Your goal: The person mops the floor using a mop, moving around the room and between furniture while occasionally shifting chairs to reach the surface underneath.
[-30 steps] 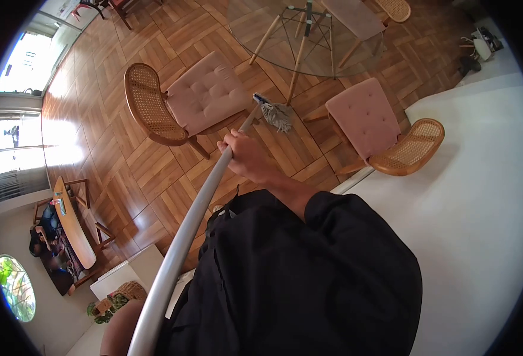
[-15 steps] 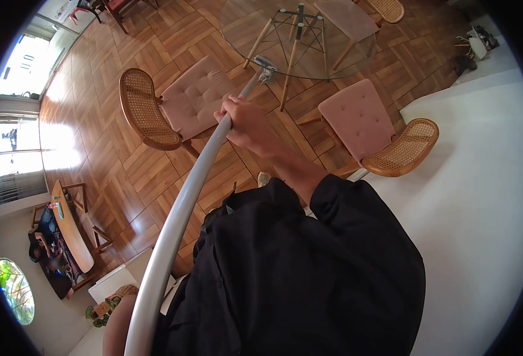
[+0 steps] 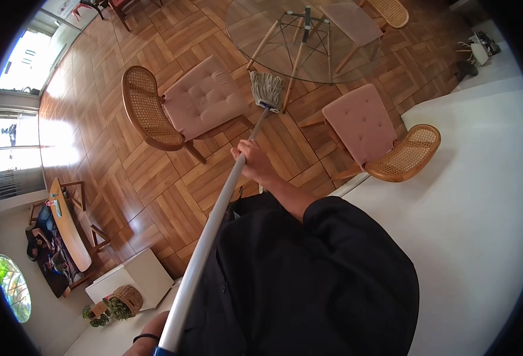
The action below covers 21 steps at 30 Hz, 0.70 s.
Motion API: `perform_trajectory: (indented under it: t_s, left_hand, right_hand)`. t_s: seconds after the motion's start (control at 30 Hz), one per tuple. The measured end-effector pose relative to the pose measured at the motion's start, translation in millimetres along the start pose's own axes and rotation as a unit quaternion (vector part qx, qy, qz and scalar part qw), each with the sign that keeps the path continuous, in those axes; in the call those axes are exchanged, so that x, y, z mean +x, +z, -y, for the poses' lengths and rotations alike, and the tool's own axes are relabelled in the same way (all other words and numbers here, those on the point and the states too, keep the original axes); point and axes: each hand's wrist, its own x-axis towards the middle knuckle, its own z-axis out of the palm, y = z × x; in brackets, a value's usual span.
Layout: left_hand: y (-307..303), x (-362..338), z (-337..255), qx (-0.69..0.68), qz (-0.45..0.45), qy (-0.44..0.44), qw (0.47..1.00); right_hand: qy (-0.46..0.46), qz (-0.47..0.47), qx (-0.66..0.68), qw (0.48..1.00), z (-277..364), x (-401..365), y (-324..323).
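Note:
A long silver mop handle (image 3: pixel 205 249) runs from the bottom edge up to a grey string mop head (image 3: pixel 267 89), which lies on the wooden floor beside a leg of the round glass table (image 3: pixel 243 35). Wrapped round the upper-middle part of the handle is my right hand (image 3: pixel 254 160). Of my left arm, only the forearm and a wrist with a dark band show at the bottom edge, beside the handle's blue end (image 3: pixel 165 351); the left hand's fingers are out of sight.
Pink-cushioned chairs with cane backs stand left (image 3: pixel 205 98) and right (image 3: pixel 359 121) of the mop. A white wall (image 3: pixel 469 207) rises at the right. A person (image 3: pixel 51 237) is by a wooden table (image 3: pixel 71 228) at the far left; a basket plant (image 3: pixel 125 301) sits lower left.
The mop head has come nearer from under the glass table's edge and now shows spread out. My right hand has moved down and right, drawn back with the handle; the handle's blue end has appeared.

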Motion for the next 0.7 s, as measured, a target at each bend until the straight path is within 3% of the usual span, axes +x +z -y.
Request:
perform_trajectory:
  t_s: [0.03, 0.07, 0.17, 0.23, 0.27, 0.3, 0.43, 0.5, 0.57, 0.6, 0.7]
  left_hand:
    - [3.0, 20.6, 44.0, -0.115, 0.052, 0.175, 0.976]
    - [5.1, 33.1, 76.7, -0.22, 0.103, 0.347, 0.906]
    - [-1.4, 23.2, 120.3, -0.148, 0.111, 0.3, 0.936]
    - [11.5, 23.4, 142.0, -0.099, 0.106, 0.253, 0.956]
    - [29.7, 29.2, 152.9, -0.072, 0.1, 0.222, 0.967]
    - [42.8, 30.1, 165.2, -0.05, 0.11, 0.194, 0.973]
    - [45.7, 23.5, 188.2, -0.022, 0.066, 0.154, 0.986]
    - [31.8, 17.9, 162.4, -0.019, 0.004, 0.161, 0.987]
    - [17.5, 23.9, 134.9, 0.016, -0.079, 0.234, 0.969]
    - [7.9, 27.3, 122.3, -0.009, -0.093, 0.284, 0.954]
    - [-24.4, 16.0, 78.9, -0.005, -0.071, 0.37, 0.926]
  right_hand:
    - [0.006, 0.004, -0.014, 1.0, -7.7, 5.2, 1.5]
    - [0.007, 0.006, -0.027, 1.0, -19.8, 24.3, -0.3]
    - [0.032, 0.014, -0.06, 0.998, -57.4, 67.6, -6.6]
    - [-0.047, 0.01, -0.148, 0.988, -100.9, 100.0, -14.1]
    - [-0.01, 0.009, -0.165, 0.986, -116.9, 107.4, -19.7]
    - [0.028, 0.009, -0.18, 0.983, -121.6, 109.9, -27.2]
    - [-0.035, 0.006, -0.151, 0.988, -121.1, 110.0, -31.4]
    - [-0.036, 0.033, -0.141, 0.989, -93.9, 103.2, -27.4]
    - [-0.016, 0.072, -0.086, 0.994, -49.8, 91.1, -28.1]
    - [-0.008, 0.09, -0.058, 0.994, -27.7, 86.1, -28.4]
    - [-0.014, 0.025, 0.034, 0.999, 20.5, 45.3, -15.7]
